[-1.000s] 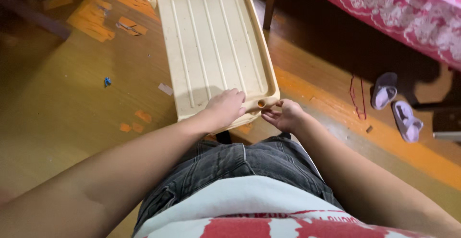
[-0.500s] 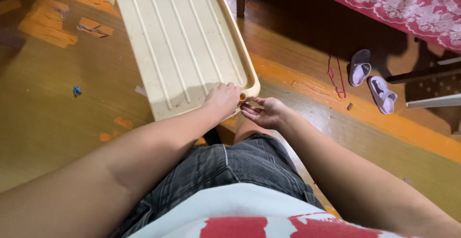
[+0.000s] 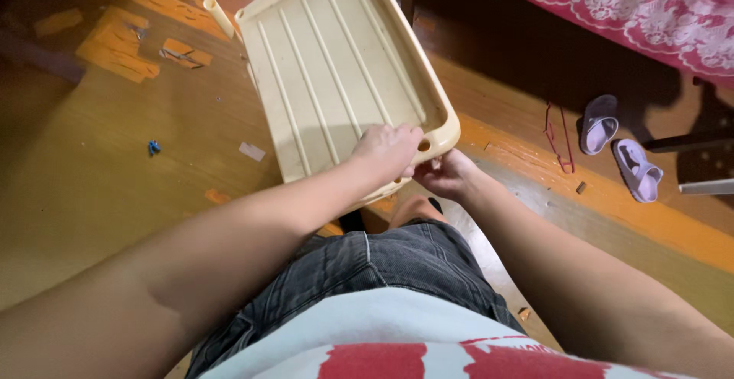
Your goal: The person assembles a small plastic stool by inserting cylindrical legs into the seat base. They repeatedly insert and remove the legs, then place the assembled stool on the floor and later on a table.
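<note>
A cream plastic shelf panel with raised ribs and a low rim lies tilted on the wooden floor in front of me. My left hand rests on its near right corner, fingers curled over the rim beside a round hole. Just under that corner, my right hand pinches the panel's edge from below. A short cream tube sticks out at the panel's far left corner. My knee in dark jeans is right below both hands.
A pink patterned cloth hangs over furniture at the upper right. Two purple slippers and a red wire hanger lie on the floor to the right. A small blue bit and paper scraps lie at left.
The view has shifted, so the panel and hands sit further right and higher in frame. Both hands stay at the same near corner of the panel.
</note>
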